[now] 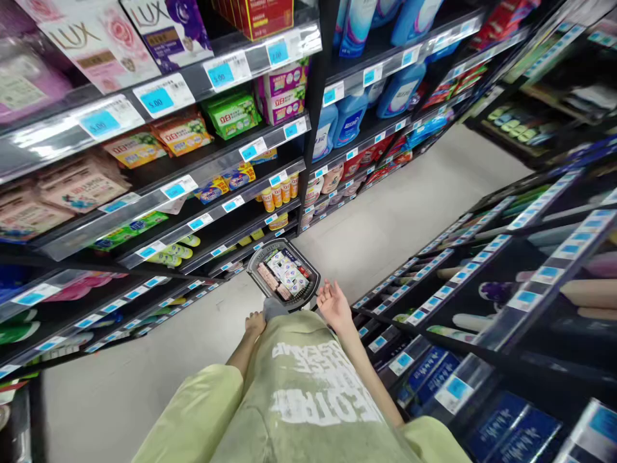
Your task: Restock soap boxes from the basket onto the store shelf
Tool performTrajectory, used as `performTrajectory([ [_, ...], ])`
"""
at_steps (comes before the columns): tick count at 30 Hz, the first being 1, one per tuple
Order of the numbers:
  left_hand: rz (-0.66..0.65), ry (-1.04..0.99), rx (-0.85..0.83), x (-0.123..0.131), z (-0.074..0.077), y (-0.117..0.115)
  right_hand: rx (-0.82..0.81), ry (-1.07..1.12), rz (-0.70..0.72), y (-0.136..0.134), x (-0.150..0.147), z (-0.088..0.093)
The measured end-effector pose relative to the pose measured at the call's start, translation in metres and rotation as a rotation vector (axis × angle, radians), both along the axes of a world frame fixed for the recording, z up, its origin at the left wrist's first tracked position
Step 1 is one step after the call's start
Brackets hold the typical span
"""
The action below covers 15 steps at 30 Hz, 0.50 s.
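Observation:
My left hand (pixel 255 322) is beside my left leg, back upward and fingers curled; what lies inside the curl, if anything, is hidden. Palm up and fingers apart, my right hand (pixel 333 305) is empty, just right of the black shopping basket (pixel 308 265). The basket is low in front of my legs, over the floor. Inside it are white packs (pixel 288 270) with small coloured prints, pink packs (pixel 268 276) along the left side, and a dark item with some red at the right, too small to name.
Shelves of boxed LUX soap (pixel 91 42), wrapped bars (pixel 234 116) and blue detergent bottles (pixel 349 119) rise on the left. Another shelf row (pixel 486 257) with price tags slopes along the right. Between them runs the pale floor (pixel 400 199) of the aisle, past the basket.

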State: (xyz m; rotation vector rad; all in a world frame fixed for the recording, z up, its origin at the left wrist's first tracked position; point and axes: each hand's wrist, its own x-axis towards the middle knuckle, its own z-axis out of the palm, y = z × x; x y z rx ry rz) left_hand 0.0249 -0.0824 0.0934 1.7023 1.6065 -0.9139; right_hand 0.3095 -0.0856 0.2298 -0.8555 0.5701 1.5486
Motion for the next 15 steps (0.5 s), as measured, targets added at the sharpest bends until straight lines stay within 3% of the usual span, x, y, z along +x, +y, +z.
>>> performTrajectory([
  [9, 0.037, 0.000, -0.052, -0.021, 0.000, 0.009, -0.122, -0.034, 0.004, 0.000, -0.016, -0.024],
  [12, 0.042, -0.004, -0.088, -0.028, -0.009, 0.014, -0.180, -0.062, 0.020, 0.001, -0.025, -0.045],
  [15, 0.037, -0.001, -0.131, -0.028, -0.029, 0.015, -0.257, -0.111, 0.064, 0.003, -0.035, -0.083],
])
